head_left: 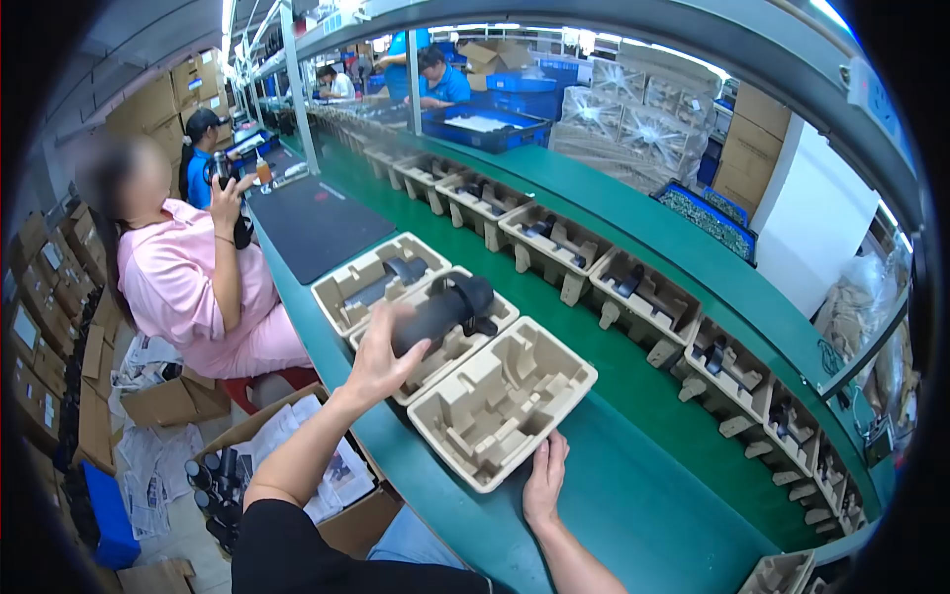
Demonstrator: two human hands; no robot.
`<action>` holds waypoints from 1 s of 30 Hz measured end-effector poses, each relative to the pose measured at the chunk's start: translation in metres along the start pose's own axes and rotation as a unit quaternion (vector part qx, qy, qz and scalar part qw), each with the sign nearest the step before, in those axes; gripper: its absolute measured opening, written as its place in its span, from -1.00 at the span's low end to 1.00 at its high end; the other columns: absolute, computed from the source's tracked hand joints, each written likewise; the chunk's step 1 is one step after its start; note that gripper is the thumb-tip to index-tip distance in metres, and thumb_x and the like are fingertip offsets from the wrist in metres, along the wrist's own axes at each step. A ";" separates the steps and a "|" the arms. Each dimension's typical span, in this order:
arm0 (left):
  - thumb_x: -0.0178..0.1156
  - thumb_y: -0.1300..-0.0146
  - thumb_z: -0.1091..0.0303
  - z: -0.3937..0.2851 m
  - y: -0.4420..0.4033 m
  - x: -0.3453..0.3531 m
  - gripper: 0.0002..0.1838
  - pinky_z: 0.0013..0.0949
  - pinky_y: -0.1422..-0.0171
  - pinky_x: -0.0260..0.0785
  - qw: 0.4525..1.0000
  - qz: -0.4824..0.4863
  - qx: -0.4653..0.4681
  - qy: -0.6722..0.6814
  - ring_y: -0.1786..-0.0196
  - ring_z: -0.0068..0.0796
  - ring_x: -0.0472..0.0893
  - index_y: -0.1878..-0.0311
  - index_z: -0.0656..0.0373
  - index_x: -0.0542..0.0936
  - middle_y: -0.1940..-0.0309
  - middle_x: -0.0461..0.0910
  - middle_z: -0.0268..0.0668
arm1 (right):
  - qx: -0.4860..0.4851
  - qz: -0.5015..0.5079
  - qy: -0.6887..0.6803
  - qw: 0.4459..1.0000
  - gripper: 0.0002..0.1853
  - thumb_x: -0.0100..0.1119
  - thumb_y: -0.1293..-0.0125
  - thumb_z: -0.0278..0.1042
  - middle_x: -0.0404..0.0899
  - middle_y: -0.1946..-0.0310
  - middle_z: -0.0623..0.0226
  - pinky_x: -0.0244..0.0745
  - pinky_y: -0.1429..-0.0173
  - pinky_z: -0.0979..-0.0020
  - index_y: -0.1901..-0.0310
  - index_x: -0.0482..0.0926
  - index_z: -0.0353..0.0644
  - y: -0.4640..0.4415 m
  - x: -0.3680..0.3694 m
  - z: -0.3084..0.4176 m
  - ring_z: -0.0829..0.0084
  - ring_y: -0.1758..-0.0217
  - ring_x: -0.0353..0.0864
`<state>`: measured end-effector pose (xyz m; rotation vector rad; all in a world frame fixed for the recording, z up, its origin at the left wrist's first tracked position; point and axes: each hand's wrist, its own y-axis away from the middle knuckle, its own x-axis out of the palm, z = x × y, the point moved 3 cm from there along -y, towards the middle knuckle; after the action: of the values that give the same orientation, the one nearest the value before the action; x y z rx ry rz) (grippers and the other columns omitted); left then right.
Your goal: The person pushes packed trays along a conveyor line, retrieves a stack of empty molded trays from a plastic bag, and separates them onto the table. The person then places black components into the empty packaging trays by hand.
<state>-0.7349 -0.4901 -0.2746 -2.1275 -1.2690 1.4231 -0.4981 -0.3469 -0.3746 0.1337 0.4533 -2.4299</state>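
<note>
My left hand [384,346] is wrapped round a dark cylindrical device [440,315], which it holds above the middle tray [432,366]. Against the near right edge of an empty beige moulded tray [502,404] rests my right hand [545,479], its fingers close together and partly hidden by the tray. Beyond the middle tray, another beige tray [341,289] holds a dark part [398,273]. All three trays sit side by side on the green bench.
Beige trays with dark parts line the green conveyor [633,381]. A black mat [319,220] lies farther up the bench. A co-worker in pink [193,272] sits at the left. Below is an open carton [351,510] near several dark devices [220,485].
</note>
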 end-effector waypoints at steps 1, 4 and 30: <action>0.33 -0.03 0.35 -0.001 -0.003 -0.004 -0.52 -0.11 -0.26 0.18 0.997 0.030 0.041 -0.065 -0.13 -0.03 0.38 0.00 0.24 0.37 -0.04 0.37 -0.06 | -0.004 -0.003 -0.007 1.000 -0.66 -0.21 -0.45 -0.29 0.34 -0.03 0.08 0.13 -0.26 0.29 -0.10 0.33 -0.36 -0.002 0.003 0.001 0.17 -0.11 0.25; 0.25 -0.14 0.22 0.005 -0.012 -0.010 -0.49 -0.09 -0.32 0.13 0.991 0.036 0.035 -0.124 -0.20 0.00 0.33 -0.11 0.18 0.34 -0.15 0.31 -0.04 | 0.015 0.000 -0.013 1.000 -0.63 -0.22 -0.45 -0.27 0.32 -0.07 0.06 0.10 -0.28 0.26 -0.14 0.30 -0.36 -0.001 0.007 0.001 0.16 -0.14 0.22; 0.12 -0.21 -0.13 0.051 -0.049 0.025 -0.27 0.26 -0.24 0.13 0.922 0.210 -0.157 -0.286 -0.26 0.13 0.28 -0.40 -0.08 0.20 -0.40 0.09 0.00 | 0.032 0.005 -0.045 0.998 -0.59 -0.24 -0.42 -0.33 0.25 -0.10 -0.03 0.08 -0.27 0.20 -0.20 0.20 -0.40 -0.007 0.031 0.004 0.07 -0.15 0.19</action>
<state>-0.8002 -0.4541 -0.2822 -2.3902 -1.3484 2.2891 -0.5271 -0.3613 -0.3756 0.0530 0.3335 -2.4297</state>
